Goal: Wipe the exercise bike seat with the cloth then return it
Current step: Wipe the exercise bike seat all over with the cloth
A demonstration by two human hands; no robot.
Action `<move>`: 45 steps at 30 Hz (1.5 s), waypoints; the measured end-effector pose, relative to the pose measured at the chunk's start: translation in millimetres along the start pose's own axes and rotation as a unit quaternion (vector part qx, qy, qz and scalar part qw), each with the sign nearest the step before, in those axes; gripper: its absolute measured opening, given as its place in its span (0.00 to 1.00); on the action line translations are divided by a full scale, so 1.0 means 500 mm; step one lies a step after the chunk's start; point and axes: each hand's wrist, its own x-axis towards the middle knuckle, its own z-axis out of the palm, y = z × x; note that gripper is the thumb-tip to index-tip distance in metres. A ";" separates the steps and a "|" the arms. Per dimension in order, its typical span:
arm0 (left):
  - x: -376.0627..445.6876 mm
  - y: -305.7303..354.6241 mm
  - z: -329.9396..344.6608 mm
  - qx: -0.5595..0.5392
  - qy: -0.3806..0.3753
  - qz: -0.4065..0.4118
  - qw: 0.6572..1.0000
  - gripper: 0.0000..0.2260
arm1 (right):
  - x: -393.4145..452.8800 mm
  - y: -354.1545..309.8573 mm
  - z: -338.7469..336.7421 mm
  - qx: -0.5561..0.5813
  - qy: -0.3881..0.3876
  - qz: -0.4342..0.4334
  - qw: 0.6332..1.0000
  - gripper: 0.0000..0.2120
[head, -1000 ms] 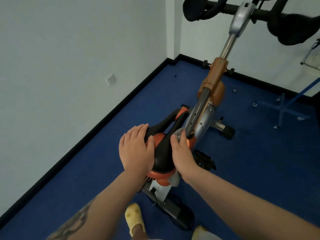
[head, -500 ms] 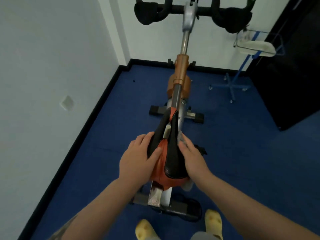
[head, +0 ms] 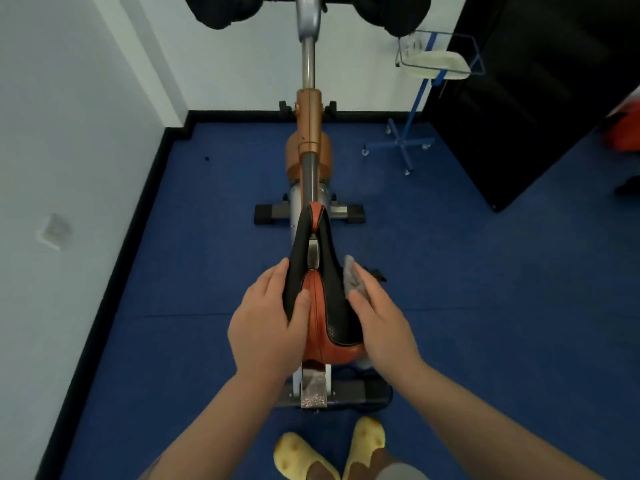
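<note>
The black and orange bike seat (head: 323,299) sits below me in the middle of the view, its narrow nose pointing away. My left hand (head: 268,323) grips the seat's left side, thumb on top. My right hand (head: 379,323) presses a grey cloth (head: 352,280) against the seat's right flank; the cloth's edge sticks out past my fingertips. Most of the cloth is hidden under my palm.
The bike's orange post (head: 309,133) and black handlebars (head: 221,12) stand ahead. A blue wheeled stand (head: 408,140) carries a wire basket (head: 434,62) at the back right, beside a black cabinet (head: 526,98). White walls close the left side; my yellow slippers (head: 301,455) are on blue floor.
The view has swung to line up straight behind the bike. My right hand with the cloth has slid back along the seat's right side. My left hand keeps its hold.
</note>
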 end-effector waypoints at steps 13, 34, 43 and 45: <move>-0.005 0.005 0.001 0.000 0.017 -0.013 1.000 0.20 | -0.016 0.006 0.004 0.028 0.011 -0.055 0.998 0.18; -0.001 -0.008 0.000 -0.033 -0.026 0.010 0.999 0.20 | -0.015 0.013 0.023 0.028 0.065 -0.069 0.995 0.19; 0.070 -0.055 -0.051 -0.107 -0.137 0.197 0.965 0.21 | -0.092 0.000 0.098 0.105 0.250 -0.023 0.962 0.16; 0.108 -0.046 -0.054 -0.075 -0.165 0.321 0.929 0.21 | -0.097 -0.009 0.094 0.098 0.253 -0.011 0.962 0.15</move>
